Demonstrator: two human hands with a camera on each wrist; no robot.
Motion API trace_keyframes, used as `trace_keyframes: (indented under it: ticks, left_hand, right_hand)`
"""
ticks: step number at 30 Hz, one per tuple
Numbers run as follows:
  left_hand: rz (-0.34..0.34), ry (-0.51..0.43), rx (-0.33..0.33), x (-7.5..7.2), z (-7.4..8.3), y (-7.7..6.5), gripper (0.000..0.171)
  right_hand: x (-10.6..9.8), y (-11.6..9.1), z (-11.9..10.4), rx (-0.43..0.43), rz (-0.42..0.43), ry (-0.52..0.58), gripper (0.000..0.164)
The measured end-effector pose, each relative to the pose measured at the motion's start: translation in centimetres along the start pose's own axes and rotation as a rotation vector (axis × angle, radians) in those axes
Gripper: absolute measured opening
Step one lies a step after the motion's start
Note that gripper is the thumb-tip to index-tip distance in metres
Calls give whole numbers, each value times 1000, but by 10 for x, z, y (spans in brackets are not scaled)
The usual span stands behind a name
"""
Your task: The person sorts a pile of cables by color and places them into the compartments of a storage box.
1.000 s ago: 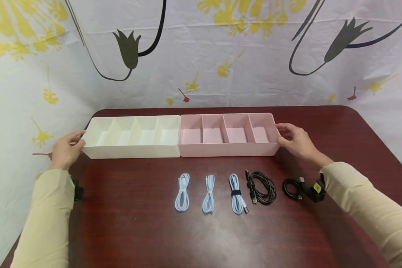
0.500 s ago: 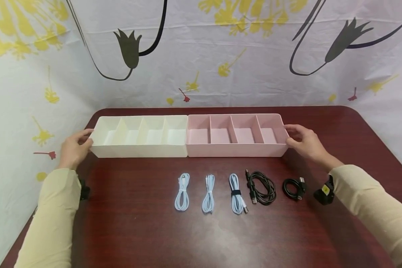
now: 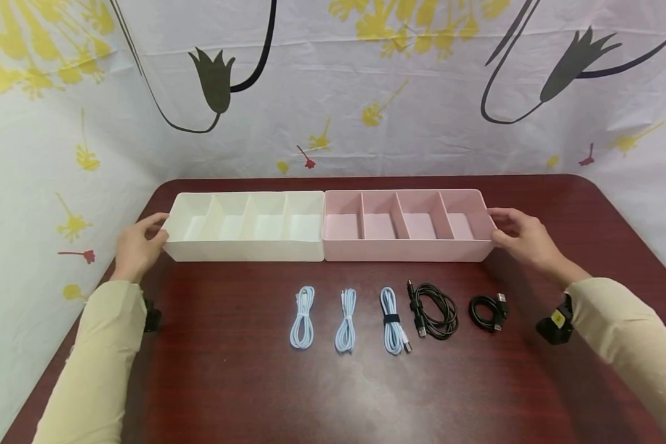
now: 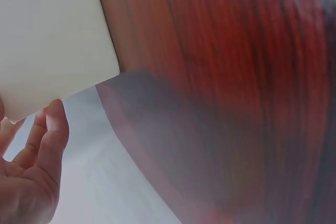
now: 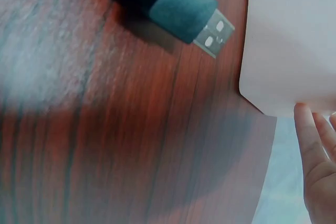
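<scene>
A white divided organizer box (image 3: 250, 251) and a pink divided organizer box (image 3: 407, 251) stand end to end on the table, their compartments bare. At the white box's left end, my left hand (image 3: 139, 246) touches the end wall with its fingertips. My right hand (image 3: 533, 246) presses its fingertips to the pink box's right end. In the left wrist view, lightly bent fingers (image 4: 56, 129) meet the edge of the white wall. The right wrist view has nearly straight fingers (image 5: 310, 142) against the pink wall.
In front of the boxes lie several coiled cables: a light blue cable (image 3: 302, 317), another light blue cable (image 3: 345, 320), one with a black strap (image 3: 393, 320), a long black cable (image 3: 441, 311) and a short black USB cable (image 3: 487, 312). A patterned cloth (image 3: 333, 123) hangs behind the table.
Both boxes have slid to the right together, with both hands moving along at their ends. The cables have stayed where they were.
</scene>
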State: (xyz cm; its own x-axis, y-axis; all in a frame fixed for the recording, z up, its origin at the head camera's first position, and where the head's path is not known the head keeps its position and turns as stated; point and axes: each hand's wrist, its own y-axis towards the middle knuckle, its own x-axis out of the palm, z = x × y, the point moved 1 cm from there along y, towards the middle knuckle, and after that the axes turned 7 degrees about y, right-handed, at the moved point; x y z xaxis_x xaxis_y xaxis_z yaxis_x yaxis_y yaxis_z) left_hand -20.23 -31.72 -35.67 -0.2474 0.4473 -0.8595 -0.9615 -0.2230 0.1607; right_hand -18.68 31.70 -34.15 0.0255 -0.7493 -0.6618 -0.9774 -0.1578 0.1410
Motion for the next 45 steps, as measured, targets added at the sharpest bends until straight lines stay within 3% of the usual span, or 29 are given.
trace_keyframes:
  ticks: [6, 13, 25, 34, 39, 42, 45]
  left_hand:
    - [-5, -48, -28, 0, 9, -4, 40]
    - [-19, -26, -48, 1, 19, -9, 41]
    - [-54, -69, -22, 6, 26, -13, 43]
    - [-35, -117, -35, 11, 32, -14, 40]
    - [-43, -93, -36, 11, 39, -17, 40]
    - [-45, -105, -31, 18, 32, -13, 40]
    - [-15, -97, -14, 37, 12, 0, 39]
  right_hand:
    - [-4, -2, 4, -12, 2, 26, 41]
    - [-9, -6, 9, 3, 15, 23, 40]
    - [-18, -13, 18, -8, 41, 29, 38]
    - [-26, -18, 24, -11, 38, 43, 40]
    - [-30, -19, 27, -3, 39, 66, 40]
    - [-32, -20, 30, 8, 36, 67, 40]
    - [-35, -22, 32, 18, 36, 65, 41]
